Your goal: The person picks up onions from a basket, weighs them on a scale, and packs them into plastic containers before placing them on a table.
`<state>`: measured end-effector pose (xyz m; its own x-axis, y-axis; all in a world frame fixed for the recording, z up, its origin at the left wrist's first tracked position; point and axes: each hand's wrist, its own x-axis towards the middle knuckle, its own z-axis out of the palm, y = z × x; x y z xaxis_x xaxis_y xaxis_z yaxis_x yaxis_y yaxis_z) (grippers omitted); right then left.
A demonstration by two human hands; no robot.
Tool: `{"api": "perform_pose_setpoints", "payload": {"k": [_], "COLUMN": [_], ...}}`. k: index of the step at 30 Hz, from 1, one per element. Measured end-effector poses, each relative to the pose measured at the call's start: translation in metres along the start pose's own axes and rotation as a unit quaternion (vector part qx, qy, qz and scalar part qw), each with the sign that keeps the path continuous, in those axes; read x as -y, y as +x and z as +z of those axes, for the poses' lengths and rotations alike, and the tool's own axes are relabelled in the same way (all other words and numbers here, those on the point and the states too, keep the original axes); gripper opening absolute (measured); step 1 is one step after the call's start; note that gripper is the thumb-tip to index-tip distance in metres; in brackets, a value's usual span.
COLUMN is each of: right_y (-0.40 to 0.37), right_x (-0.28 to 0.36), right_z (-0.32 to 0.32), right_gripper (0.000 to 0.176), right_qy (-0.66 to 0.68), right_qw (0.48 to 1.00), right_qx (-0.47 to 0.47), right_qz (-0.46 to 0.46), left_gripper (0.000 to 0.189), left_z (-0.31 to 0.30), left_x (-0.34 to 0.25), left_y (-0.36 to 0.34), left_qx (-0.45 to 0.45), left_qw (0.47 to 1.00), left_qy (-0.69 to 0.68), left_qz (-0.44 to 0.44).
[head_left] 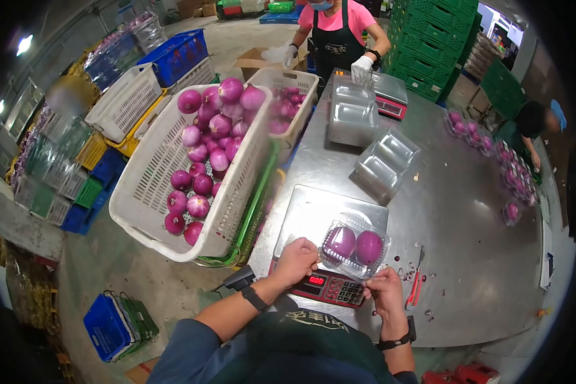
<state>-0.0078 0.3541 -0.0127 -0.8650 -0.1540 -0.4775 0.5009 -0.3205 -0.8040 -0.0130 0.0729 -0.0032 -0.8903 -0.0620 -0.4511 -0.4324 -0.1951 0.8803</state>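
A clear plastic clamshell box (354,264) holds two peeled-looking red onions (369,247) side by side. My left hand (297,261) has its fingers closed at the box's left edge. On the near right corner, my right hand (385,291) pinches the rim between thumb and fingers. The box overlaps the steel plate of the digital scale (307,214), whose red display reads 0.00. Beside my right hand, a red-handled knife (417,285) lies on the steel table (454,256) among small scraps of onion skin.
At my left stands a tall white crate (134,214) of red onions. Stacked empty clamshells (385,163) lie beyond the scale. A person in gloves (339,32) works across the table by another scale (390,96). Packed onions (512,169) line the right side, near a second person (531,121).
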Motion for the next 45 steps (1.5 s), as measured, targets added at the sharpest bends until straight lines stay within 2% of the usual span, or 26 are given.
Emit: {"api": "perform_pose_setpoints", "payload": {"k": [2,4,7,9,10,11,12,13,15,16,19,21,22,24,25,27,28,30,31,33,34,35,37,41,43,45], "right_y": [0.000,-0.005,0.000,0.015,0.010,0.038,0.036,0.033,0.031,0.034,0.056,0.080,0.104,0.136,0.136,0.160,0.155,0.128,0.135,0.155,0.167,0.175,0.178,0.192,0.205,0.220], "right_x": [0.006,0.016,0.027,0.026,0.052,0.017,0.030,0.037,0.049,0.051,0.060,0.073,0.077,0.107,0.135,0.169,0.189,0.234,0.229,0.212,0.200,0.187,0.171,0.150,0.143,0.132], "right_z": [-0.011,-0.026,-0.053,-0.061,-0.052,-0.068,-0.060,-0.064,-0.079,-0.093,-0.152,-0.203,-0.239,-0.304,-0.322,-0.386,-0.371,-0.305,-0.297,-0.286,-0.271,-0.250,-0.191,-0.073,-0.030,0.008], "right_gripper": [0.029,0.043,0.087,0.098,0.094,0.081,0.074,0.070,0.064,0.064,0.053,0.056,0.057,0.063,0.068,0.068,0.068,0.057,0.057,0.046,0.043,0.041,0.035,0.034,0.035,0.033], "right_qy": [-0.009,-0.054,-0.099,-0.082,-0.087,-0.058,-0.010,0.008,0.033,0.038,0.119,0.163,0.150,0.125,0.161,0.101,0.103,-0.027,-0.028,-0.123,-0.144,-0.165,-0.219,-0.328,-0.436,-0.462], "right_qw": [1.000,0.998,0.994,0.992,0.994,0.998,0.997,0.996,0.994,0.993,0.979,0.964,0.945,0.917,0.905,0.891,0.890,0.802,0.801,0.790,0.803,0.815,0.829,0.843,0.799,0.791], "right_qx": [0.005,-0.001,-0.011,-0.036,0.036,0.006,0.002,-0.020,-0.102,-0.111,-0.160,-0.208,-0.289,-0.368,-0.363,-0.383,-0.385,-0.534,-0.535,-0.521,-0.498,-0.473,-0.415,-0.294,-0.245,-0.205], "right_qz": [0.001,0.036,0.043,0.083,0.050,0.007,-0.075,-0.090,-0.014,-0.019,0.029,-0.027,-0.037,-0.091,-0.150,-0.221,-0.220,-0.268,-0.268,-0.299,-0.295,-0.291,-0.304,-0.311,-0.333,-0.346], "left_gripper": [0.013,0.013,0.014,0.014,0.013,0.014,0.014,0.014,0.016,0.024,0.026,0.026,0.026,0.026,0.026,0.016,0.017,0.025,0.035,0.030,0.027,0.027,0.025,0.032,0.032,0.032], "left_z": [0.009,0.017,0.033,0.055,0.064,0.075,0.084,0.093,0.106,0.107,0.098,0.085,0.071,0.051,0.043,0.017,-0.007,-0.024,-0.022,-0.066,-0.096,-0.129,-0.177,-0.266,-0.295,-0.336], "left_x": [0.001,0.004,0.011,-0.003,-0.002,-0.003,-0.004,-0.004,-0.005,-0.004,-0.016,-0.041,-0.050,-0.078,-0.095,-0.122,-0.135,-0.176,-0.200,-0.212,-0.217,-0.219,-0.221,-0.234,-0.242,-0.247], "left_y": [0.002,0.007,0.022,0.023,0.029,0.032,0.035,0.038,0.046,0.050,0.052,0.048,0.050,0.046,0.040,0.035,0.036,0.014,-0.003,-0.006,-0.002,0.009,0.021,0.013,0.013,0.022], "left_qx": [0.010,0.039,0.050,0.062,0.064,0.067,0.062,0.085,0.096,0.096,0.128,0.110,0.100,0.064,0.039,-0.006,-0.036,-0.097,-0.127,-0.102,-0.077,-0.079,-0.227,-0.240,-0.279,-0.297], "left_qw": [1.000,0.999,0.998,0.997,0.997,0.996,0.995,0.992,0.988,0.983,0.978,0.979,0.982,0.985,0.985,0.981,0.973,0.942,0.916,0.942,0.961,0.961,0.919,0.907,0.916,0.915], "left_qy": [-0.010,-0.014,-0.023,0.050,0.040,0.062,0.081,0.090,0.118,0.147,0.156,0.168,0.155,0.148,0.154,0.138,0.169,0.271,0.340,0.266,0.193,0.190,0.204,0.212,0.166,0.160], "left_qz": [0.008,0.012,0.011,0.007,-0.004,0.004,0.016,0.016,0.030,0.049,0.047,0.035,0.043,0.061,0.073,0.135,0.156,0.173,0.170,0.177,0.184,0.185,0.250,0.272,0.235,0.220]}}
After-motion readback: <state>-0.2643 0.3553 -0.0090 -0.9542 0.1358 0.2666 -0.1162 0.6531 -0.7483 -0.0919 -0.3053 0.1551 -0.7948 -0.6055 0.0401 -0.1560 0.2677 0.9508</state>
